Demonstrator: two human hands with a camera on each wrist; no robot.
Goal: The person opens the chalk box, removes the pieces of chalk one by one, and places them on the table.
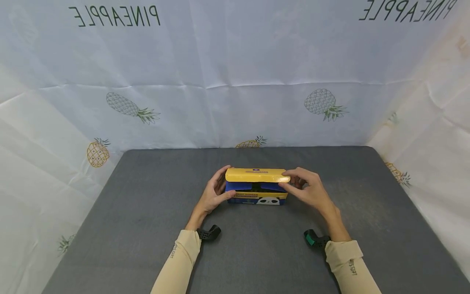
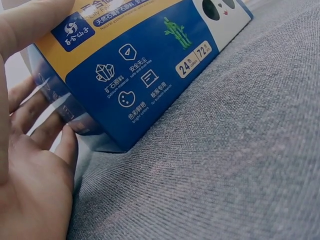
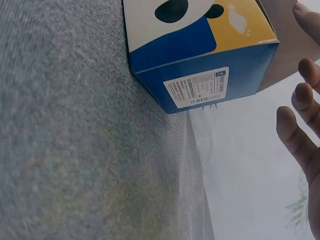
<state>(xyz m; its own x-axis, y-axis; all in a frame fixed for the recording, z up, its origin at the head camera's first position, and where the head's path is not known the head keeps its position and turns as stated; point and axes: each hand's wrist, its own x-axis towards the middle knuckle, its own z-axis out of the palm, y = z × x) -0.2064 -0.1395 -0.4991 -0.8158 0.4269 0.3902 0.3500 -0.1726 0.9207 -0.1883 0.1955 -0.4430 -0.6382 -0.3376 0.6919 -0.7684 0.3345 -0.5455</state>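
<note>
One blue-and-yellow carton, panda-printed, standing on grey surface; its yellow lid partly raised; left hand grasping the left end, thumb over the front; right hand pinching the lid's right end; black wrist mount on left wrist; pineapple-printed cloth behind and both sides.

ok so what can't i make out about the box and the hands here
Head view: the contents of the box; the lid and blue flaps cover most of the opening, and the gap is dark.
Head view: the lid's printing, too small to read.
Left wrist view: part of the left hand, cut off by the picture edge.
Right wrist view: most of the right hand, past the right edge; the label's fine print, too small.
</note>
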